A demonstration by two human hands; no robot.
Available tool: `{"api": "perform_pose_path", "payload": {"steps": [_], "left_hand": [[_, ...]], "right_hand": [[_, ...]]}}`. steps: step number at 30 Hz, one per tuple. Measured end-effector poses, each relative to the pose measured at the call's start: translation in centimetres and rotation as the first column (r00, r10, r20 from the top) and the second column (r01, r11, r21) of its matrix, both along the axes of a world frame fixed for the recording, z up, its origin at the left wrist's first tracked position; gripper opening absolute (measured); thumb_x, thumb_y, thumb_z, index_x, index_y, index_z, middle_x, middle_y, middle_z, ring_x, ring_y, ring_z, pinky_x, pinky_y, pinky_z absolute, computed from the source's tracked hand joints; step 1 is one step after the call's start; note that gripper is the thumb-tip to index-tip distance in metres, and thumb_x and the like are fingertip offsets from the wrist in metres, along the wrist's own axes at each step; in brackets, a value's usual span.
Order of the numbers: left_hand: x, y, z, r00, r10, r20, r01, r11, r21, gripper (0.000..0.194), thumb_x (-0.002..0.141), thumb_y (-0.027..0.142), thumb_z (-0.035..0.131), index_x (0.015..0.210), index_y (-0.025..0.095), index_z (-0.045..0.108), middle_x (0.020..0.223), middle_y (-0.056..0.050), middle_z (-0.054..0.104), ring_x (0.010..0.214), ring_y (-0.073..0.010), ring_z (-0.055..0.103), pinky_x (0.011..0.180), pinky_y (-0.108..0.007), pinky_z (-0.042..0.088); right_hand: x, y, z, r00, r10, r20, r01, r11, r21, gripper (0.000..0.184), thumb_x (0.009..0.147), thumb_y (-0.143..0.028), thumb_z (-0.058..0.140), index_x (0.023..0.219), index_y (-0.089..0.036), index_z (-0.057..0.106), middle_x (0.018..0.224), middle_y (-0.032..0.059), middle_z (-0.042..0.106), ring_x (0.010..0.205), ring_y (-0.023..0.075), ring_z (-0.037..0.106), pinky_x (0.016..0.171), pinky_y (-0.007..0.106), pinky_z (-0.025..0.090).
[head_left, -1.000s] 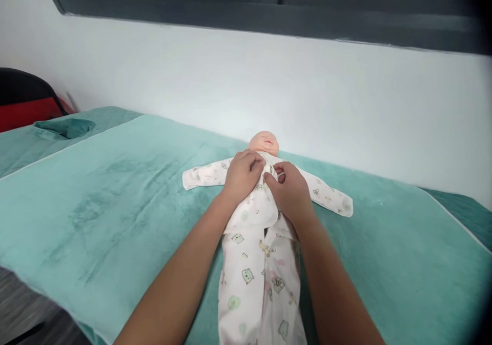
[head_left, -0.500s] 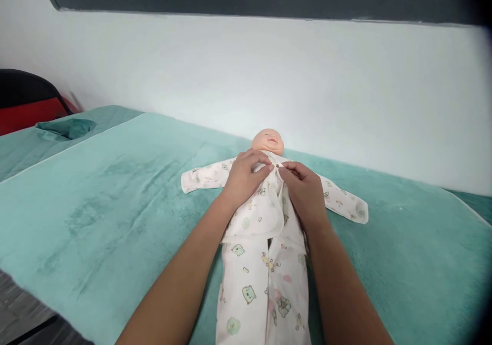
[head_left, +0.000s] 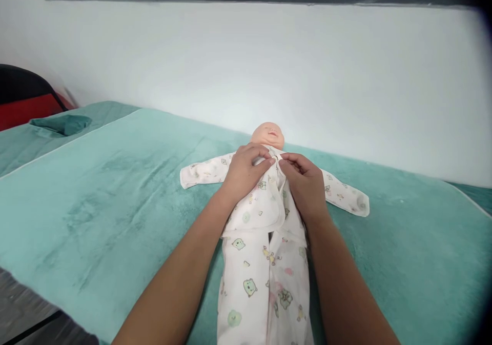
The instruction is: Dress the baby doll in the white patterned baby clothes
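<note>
A baby doll [head_left: 268,135] lies on its back, its head toward the wall. It wears a white baby jacket [head_left: 251,214] printed with small animals, sleeves spread to both sides, and matching pants [head_left: 246,288]. My left hand [head_left: 249,170] rests on the chest, thumb and fingers closed on the jacket's edge just below the neck. Facing it, my right hand [head_left: 305,181] pinches the other edge of the jacket front. The fingertips of both hands nearly meet at the collar. Lower down, the jacket's front flap overlaps at the belly. Any fastener between the fingers is too small to make out.
A teal towel [head_left: 115,206] covers the bed beneath the doll. At the left is a bed section with a face hole [head_left: 61,124], and beyond it a red and black chair [head_left: 26,99]. A white wall [head_left: 230,63] rises behind.
The view has tilted slightly down, so everything sits a little differently in it. Both hands stay at the jacket's neckline, with the fingers shifted slightly at the edges.
</note>
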State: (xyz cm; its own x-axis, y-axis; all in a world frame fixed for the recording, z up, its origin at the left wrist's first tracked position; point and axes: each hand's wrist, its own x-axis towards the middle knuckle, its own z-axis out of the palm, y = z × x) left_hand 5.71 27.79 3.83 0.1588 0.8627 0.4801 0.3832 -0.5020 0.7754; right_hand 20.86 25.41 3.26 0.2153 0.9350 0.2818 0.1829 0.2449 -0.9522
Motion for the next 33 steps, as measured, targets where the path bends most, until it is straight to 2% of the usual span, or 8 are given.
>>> {"api": "perform_pose_path", "payload": {"steps": [5,11,17,22,26,29,33], "left_hand": [[0.0,0.0,0.2,1.0,-0.008,0.005,0.008,1.0,-0.024,0.009,0.091,0.026,0.06,0.085,0.023,0.066,0.115,-0.002,0.07,0.118,-0.0197,0.057,0.107,-0.034,0.041],[0.1,-0.1,0.8,1.0,-0.008,0.016,0.01,0.994,-0.112,0.011,0.089,0.025,0.06,0.081,0.023,0.067,0.121,-0.002,0.069,0.122,-0.0213,0.057,0.108,-0.037,0.041],[0.2,-0.4,1.5,0.995,-0.052,0.09,0.07,0.976,-0.207,0.028,0.093,0.036,0.054,0.074,0.02,0.068,0.119,-0.005,0.069,0.11,-0.0198,0.063,0.099,-0.033,0.046],[0.4,-0.7,1.9,0.99,-0.028,0.141,0.067,0.957,-0.282,0.025,0.085,0.036,0.063,0.067,0.018,0.066,0.12,-0.005,0.067,0.112,-0.022,0.063,0.101,-0.033,0.044],[0.3,-0.7,1.8,0.969,-0.037,0.245,0.128,0.922,-0.367,0.017,0.079,0.028,0.063,0.066,0.018,0.066,0.125,-0.005,0.064,0.116,-0.0233,0.061,0.097,-0.033,0.045],[0.0,-0.7,1.6,0.948,-0.071,0.309,0.195,0.9,-0.39,0.016,0.079,0.029,0.062,0.068,0.017,0.065,0.128,-0.005,0.062,0.117,-0.0237,0.06,0.093,-0.033,0.046],[-0.3,-0.8,1.4,0.946,-0.082,0.314,0.21,0.892,-0.4,0.017,0.08,0.032,0.062,0.072,0.018,0.066,0.133,-0.005,0.06,0.116,-0.0232,0.06,0.09,-0.033,0.046]], "right_hand": [[0.0,0.0,-0.1,1.0,0.016,-0.002,-0.016,1.0,0.003,0.02,0.081,-0.036,0.067,0.094,-0.022,0.073,0.082,0.0002,0.067,0.071,0.015,0.056,0.068,0.028,0.046],[0.0,0.1,0.0,0.996,0.076,0.042,-0.075,0.997,-0.025,0.019,0.081,-0.036,0.068,0.095,-0.024,0.07,0.081,-0.0016,0.061,0.065,0.0124,0.048,0.064,0.027,0.042],[0.0,0.1,0.4,0.967,0.054,0.251,-0.058,0.998,0.008,0.02,0.08,-0.034,0.067,0.098,-0.024,0.064,0.08,-0.0032,0.059,0.061,0.0106,0.045,0.063,0.028,0.041],[-0.1,-0.2,0.8,0.917,0.066,0.394,-0.083,0.996,0.027,0.018,0.082,-0.03,0.064,0.098,-0.025,0.058,0.073,-0.0065,0.054,0.058,0.0103,0.043,0.06,0.028,0.038],[0.1,-0.1,0.6,0.948,0.141,0.286,-0.145,0.989,-0.008,0.022,0.08,-0.029,0.067,0.1,-0.025,0.058,0.076,-0.0062,0.055,0.06,0.0103,0.043,0.06,0.027,0.038],[0.4,0.1,0.4,0.963,0.21,0.167,-0.211,0.977,-0.01,0.023,0.082,-0.029,0.066,0.104,-0.025,0.059,0.078,-0.0058,0.054,0.063,0.0103,0.043,0.062,0.026,0.038],[0.8,0.3,0.3,0.97,0.24,0.037,-0.24,0.971,-0.014,0.021,0.085,-0.03,0.063,0.105,-0.024,0.062,0.078,-0.005,0.054,0.068,0.0108,0.046,0.067,0.026,0.039]]}}
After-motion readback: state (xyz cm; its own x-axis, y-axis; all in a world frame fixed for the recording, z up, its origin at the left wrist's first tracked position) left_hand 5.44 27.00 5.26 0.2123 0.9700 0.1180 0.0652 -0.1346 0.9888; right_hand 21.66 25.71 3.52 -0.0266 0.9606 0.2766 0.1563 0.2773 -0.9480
